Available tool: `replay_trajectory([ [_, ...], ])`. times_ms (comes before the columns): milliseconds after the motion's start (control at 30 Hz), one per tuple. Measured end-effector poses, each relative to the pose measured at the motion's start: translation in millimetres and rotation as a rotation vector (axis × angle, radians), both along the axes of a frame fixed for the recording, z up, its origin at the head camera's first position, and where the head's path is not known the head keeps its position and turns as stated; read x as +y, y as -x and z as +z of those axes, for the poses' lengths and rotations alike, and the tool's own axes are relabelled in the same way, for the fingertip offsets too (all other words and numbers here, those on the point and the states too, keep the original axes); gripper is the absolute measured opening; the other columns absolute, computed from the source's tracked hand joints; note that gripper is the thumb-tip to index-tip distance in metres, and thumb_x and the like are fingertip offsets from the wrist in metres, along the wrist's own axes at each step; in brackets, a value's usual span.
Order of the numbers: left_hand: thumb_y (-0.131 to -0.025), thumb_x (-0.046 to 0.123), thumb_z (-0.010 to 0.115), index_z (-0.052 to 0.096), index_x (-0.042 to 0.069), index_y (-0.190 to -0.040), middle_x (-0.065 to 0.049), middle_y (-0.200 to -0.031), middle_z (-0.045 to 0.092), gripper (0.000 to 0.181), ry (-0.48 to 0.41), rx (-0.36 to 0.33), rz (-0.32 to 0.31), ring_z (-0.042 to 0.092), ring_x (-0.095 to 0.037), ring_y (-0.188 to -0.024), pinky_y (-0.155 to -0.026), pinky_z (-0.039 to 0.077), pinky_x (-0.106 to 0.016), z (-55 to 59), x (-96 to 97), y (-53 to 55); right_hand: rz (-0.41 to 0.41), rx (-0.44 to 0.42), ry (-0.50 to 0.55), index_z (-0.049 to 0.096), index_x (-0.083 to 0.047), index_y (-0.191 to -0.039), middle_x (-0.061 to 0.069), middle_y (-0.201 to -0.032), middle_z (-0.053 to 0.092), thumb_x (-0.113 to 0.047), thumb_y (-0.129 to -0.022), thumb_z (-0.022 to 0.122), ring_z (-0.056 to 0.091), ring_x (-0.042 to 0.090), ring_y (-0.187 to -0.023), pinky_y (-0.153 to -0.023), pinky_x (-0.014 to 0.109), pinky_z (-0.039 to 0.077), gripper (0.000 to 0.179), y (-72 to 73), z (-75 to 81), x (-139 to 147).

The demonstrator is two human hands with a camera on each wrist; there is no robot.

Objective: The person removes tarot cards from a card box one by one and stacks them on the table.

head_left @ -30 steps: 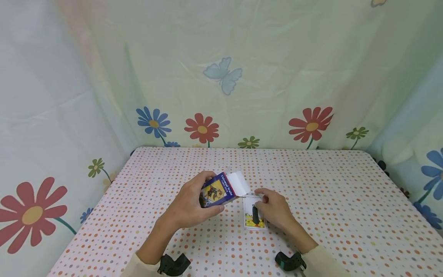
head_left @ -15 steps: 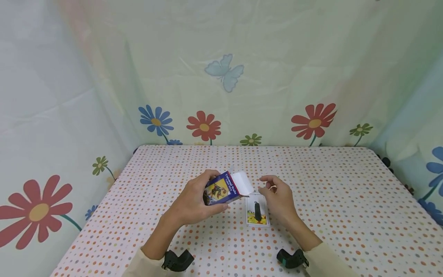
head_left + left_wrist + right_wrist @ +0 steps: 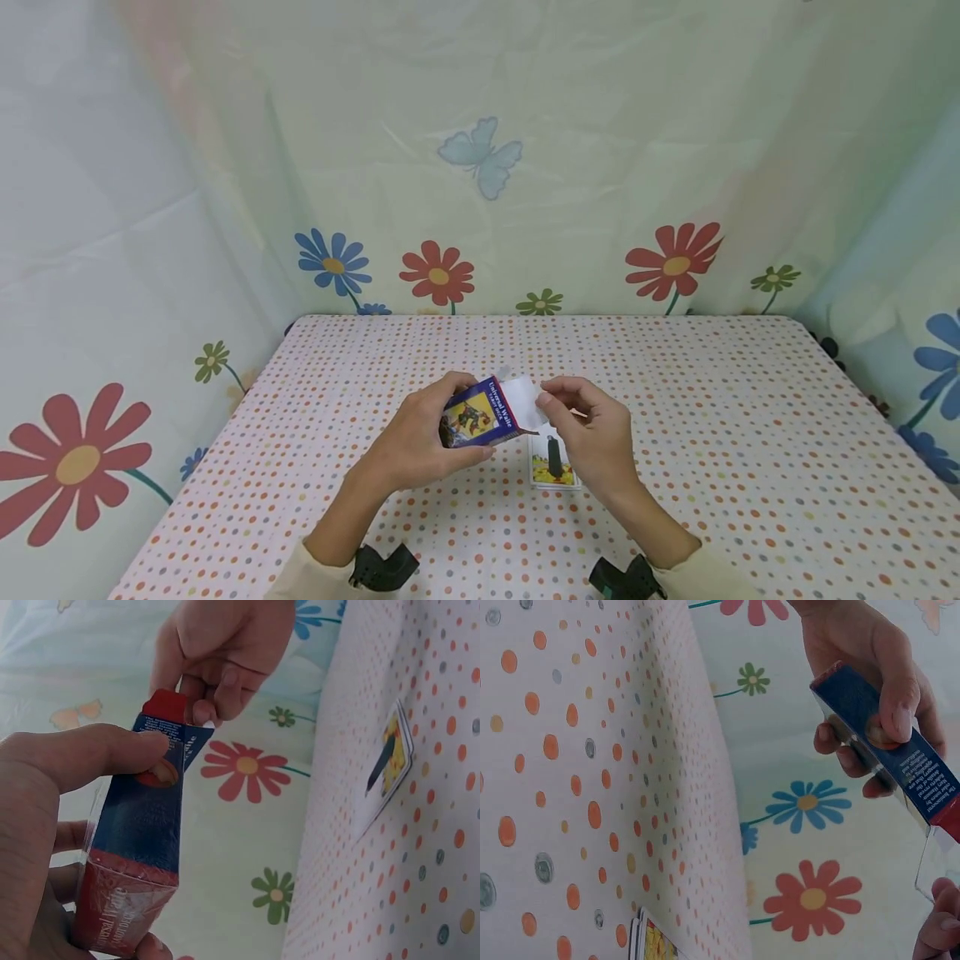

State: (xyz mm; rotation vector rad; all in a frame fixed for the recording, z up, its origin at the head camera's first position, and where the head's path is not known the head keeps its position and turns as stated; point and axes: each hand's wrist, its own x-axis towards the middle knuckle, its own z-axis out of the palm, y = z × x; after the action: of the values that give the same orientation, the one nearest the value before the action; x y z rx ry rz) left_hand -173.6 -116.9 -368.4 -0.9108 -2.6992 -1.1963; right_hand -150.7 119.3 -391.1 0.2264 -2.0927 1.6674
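Note:
My left hand (image 3: 420,433) grips a blue tarot card box (image 3: 474,412) above the table, thumb along its near side, with the picture front facing up. Its top lid flap (image 3: 522,402) stands open toward the right, showing white inside. At the edge of this flap, the thumb and index finger of my right hand (image 3: 596,429) pinch the cardboard. Below them a stack of tarot cards (image 3: 555,467) lies face up on the table, its top part hidden by the box and hand. In the left wrist view, a red side tab (image 3: 164,704) sticks out at the box's mouth.
A dotted cloth covers the table (image 3: 705,400). Behind it hangs a flowered curtain (image 3: 570,150), which also runs down both sides. Each wrist carries a black camera mount.
My right hand has left the card stack, lifted, and come left onto the box's flap. The left hand keeps the box in nearly the same place.

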Motion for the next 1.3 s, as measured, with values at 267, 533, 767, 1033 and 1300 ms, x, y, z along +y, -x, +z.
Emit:
replay_trajectory([
  [267,-0.079,0.029,0.087,0.047,0.021,-0.139,0.008,-0.114,0.061,0.072,-0.024,0.0,-0.039,0.058,-0.009,-0.092,-0.078,0.054,-0.027,-0.6,3.7,-3.0,0.108,-0.077,-0.083,0.073,-0.005,-0.106,0.004,-0.089,0.069,-0.009,-0.092,0.074,0.064,0.015,-0.08,-0.07,0.024,0.055,0.014,-2.9,2.5,-2.6],
  [533,-0.08,0.027,0.086,0.048,0.018,-0.138,0.008,-0.112,0.061,0.071,-0.036,0.017,-0.07,0.058,-0.009,-0.09,-0.076,0.054,-0.027,-2.6,5.6,-2.7,0.203,-0.145,-0.103,0.071,-0.002,-0.105,0.007,-0.092,0.068,0.0,-0.093,0.069,0.066,0.018,-0.084,-0.075,0.024,0.057,0.012,-0.1,3.0,-4.6],
  [767,-0.08,0.027,0.086,0.046,0.017,-0.14,0.005,-0.116,0.06,0.072,-0.021,0.02,-0.067,0.058,-0.009,-0.091,-0.077,0.054,-0.027,-4.0,4.5,-2.8,0.338,-0.24,-0.145,0.071,0.0,-0.104,0.009,-0.091,0.069,-0.002,-0.094,0.067,0.067,0.019,-0.078,-0.068,0.027,0.056,0.011,15.3,6.9,-7.2],
  [1033,-0.079,0.026,0.087,0.047,0.017,-0.138,0.004,-0.117,0.061,0.072,-0.05,0.024,-0.039,0.058,-0.01,-0.09,-0.076,0.054,-0.027,-5.6,2.1,-2.3,0.319,-0.257,-0.146,0.07,0.003,-0.104,0.01,-0.087,0.066,0.003,-0.089,0.068,0.06,0.021,-0.077,-0.066,0.027,0.052,0.015,21.7,17.7,-14.7],
  [1300,-0.078,0.026,0.087,0.048,0.016,-0.137,0.002,-0.117,0.061,0.071,-0.049,0.065,-0.017,0.058,-0.01,-0.092,-0.077,0.054,-0.028,-6.7,1.5,0.4,0.114,-0.201,-0.123,0.065,-0.004,-0.089,0.007,-0.077,0.057,0.011,-0.082,0.068,0.054,0.019,-0.069,-0.06,0.024,0.047,0.016,16.3,17.4,-28.3],
])
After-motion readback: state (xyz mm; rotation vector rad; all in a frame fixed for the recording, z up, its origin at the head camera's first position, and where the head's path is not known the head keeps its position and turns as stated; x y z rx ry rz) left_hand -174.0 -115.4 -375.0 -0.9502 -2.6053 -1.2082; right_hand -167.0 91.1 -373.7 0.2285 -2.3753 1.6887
